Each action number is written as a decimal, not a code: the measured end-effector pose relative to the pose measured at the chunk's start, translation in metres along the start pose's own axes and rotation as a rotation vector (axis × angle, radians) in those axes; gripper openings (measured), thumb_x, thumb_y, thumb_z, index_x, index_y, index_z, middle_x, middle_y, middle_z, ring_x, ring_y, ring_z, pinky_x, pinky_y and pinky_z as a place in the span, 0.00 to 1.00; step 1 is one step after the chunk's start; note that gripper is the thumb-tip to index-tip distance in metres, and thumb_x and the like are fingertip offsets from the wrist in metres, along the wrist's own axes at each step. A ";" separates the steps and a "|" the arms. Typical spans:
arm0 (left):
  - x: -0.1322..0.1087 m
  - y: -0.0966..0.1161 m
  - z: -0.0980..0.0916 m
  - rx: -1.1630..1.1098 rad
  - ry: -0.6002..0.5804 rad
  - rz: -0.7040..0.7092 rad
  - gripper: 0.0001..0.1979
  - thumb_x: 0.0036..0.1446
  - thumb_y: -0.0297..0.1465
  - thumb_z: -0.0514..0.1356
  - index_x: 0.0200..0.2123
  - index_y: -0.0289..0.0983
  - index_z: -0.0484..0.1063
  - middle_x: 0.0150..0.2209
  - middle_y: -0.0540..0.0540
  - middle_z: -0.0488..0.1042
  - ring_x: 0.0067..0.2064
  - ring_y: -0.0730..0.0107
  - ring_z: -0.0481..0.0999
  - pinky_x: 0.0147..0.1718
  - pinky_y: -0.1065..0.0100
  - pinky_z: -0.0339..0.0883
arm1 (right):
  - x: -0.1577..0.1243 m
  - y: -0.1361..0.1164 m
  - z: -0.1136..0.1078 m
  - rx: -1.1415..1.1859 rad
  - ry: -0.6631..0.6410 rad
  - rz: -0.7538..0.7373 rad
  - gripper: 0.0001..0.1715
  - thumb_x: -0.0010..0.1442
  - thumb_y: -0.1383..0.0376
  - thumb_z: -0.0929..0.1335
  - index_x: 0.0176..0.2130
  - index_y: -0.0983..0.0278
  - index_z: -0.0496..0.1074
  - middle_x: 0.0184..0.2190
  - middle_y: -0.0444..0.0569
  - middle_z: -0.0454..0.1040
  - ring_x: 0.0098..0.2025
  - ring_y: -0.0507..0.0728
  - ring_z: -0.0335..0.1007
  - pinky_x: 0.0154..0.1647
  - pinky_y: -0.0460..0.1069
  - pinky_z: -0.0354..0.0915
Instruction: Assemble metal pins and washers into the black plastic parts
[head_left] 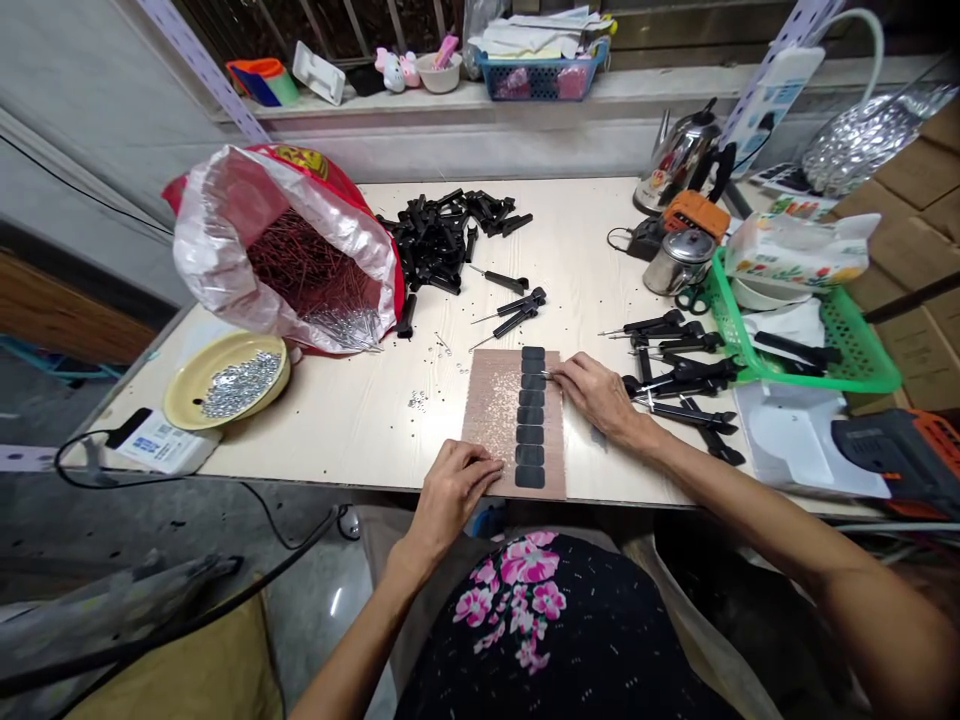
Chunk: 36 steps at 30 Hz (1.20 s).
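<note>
On brown board (556,470), black pieces (530,415)

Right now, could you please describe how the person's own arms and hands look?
The left hand and right hand are ungloved, with no watch or bracelet visible. The left forearm and right forearm are bare, no sleeves in view. The black garment has a printed spray of pink flowers.

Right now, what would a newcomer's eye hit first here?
First, probably the big red-and-white sack at left, gaping open on thin dark-red pieces. Next, the heap of black parts just right of it. Then the column of black pads on the brown board at front centre, the right hand near its far end, the left hand at the board's near left corner.
</note>
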<state>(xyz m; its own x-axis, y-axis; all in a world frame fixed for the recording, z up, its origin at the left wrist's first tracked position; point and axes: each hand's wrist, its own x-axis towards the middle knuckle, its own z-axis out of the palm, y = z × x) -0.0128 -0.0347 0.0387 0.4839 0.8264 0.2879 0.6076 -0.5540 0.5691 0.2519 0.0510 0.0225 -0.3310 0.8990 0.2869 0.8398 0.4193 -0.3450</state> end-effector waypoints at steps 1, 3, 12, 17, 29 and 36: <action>0.000 0.000 0.001 0.018 -0.006 0.000 0.08 0.58 0.28 0.58 0.40 0.38 0.75 0.36 0.43 0.73 0.40 0.65 0.67 0.37 0.65 0.66 | -0.001 -0.002 -0.001 -0.020 -0.015 0.003 0.17 0.67 0.60 0.57 0.44 0.62 0.71 0.36 0.50 0.69 0.36 0.54 0.65 0.31 0.46 0.59; 0.001 0.002 0.002 0.031 -0.033 -0.009 0.08 0.59 0.28 0.56 0.40 0.38 0.75 0.36 0.42 0.73 0.40 0.64 0.68 0.38 0.63 0.66 | -0.004 -0.008 -0.007 -0.048 -0.028 0.000 0.17 0.67 0.59 0.57 0.44 0.61 0.71 0.34 0.49 0.69 0.34 0.53 0.66 0.29 0.46 0.59; 0.025 0.012 0.002 -0.998 0.339 -0.773 0.10 0.51 0.37 0.63 0.33 0.35 0.74 0.28 0.48 0.75 0.28 0.74 0.71 0.29 0.71 0.66 | -0.012 -0.072 -0.037 0.347 -0.034 -0.138 0.13 0.65 0.64 0.60 0.45 0.62 0.71 0.37 0.49 0.73 0.38 0.53 0.70 0.38 0.48 0.67; 0.043 0.023 0.002 -1.437 0.420 -0.869 0.14 0.41 0.34 0.70 0.29 0.32 0.74 0.26 0.49 0.74 0.26 0.79 0.71 0.30 0.74 0.69 | -0.009 -0.087 -0.028 0.359 -0.021 -0.127 0.13 0.64 0.64 0.61 0.44 0.61 0.72 0.37 0.49 0.71 0.37 0.52 0.69 0.36 0.46 0.67; 0.045 0.024 0.006 -1.476 0.471 -0.824 0.14 0.41 0.32 0.70 0.30 0.31 0.74 0.25 0.48 0.75 0.25 0.78 0.73 0.30 0.74 0.70 | -0.008 -0.096 -0.022 0.246 -0.017 -0.092 0.13 0.65 0.63 0.60 0.42 0.61 0.71 0.35 0.48 0.70 0.35 0.52 0.69 0.34 0.45 0.65; 0.043 0.022 0.009 -1.404 0.476 -0.830 0.16 0.42 0.33 0.70 0.35 0.31 0.76 0.26 0.48 0.76 0.26 0.77 0.74 0.32 0.73 0.69 | -0.011 -0.101 -0.022 0.223 -0.029 -0.081 0.12 0.63 0.67 0.60 0.43 0.62 0.70 0.37 0.50 0.69 0.37 0.54 0.68 0.35 0.46 0.66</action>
<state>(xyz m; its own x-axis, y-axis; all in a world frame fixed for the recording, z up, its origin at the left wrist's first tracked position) 0.0271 -0.0124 0.0560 -0.0301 0.9261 -0.3760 -0.5292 0.3044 0.7920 0.1805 -0.0038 0.0734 -0.4081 0.8633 0.2968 0.6955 0.5046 -0.5116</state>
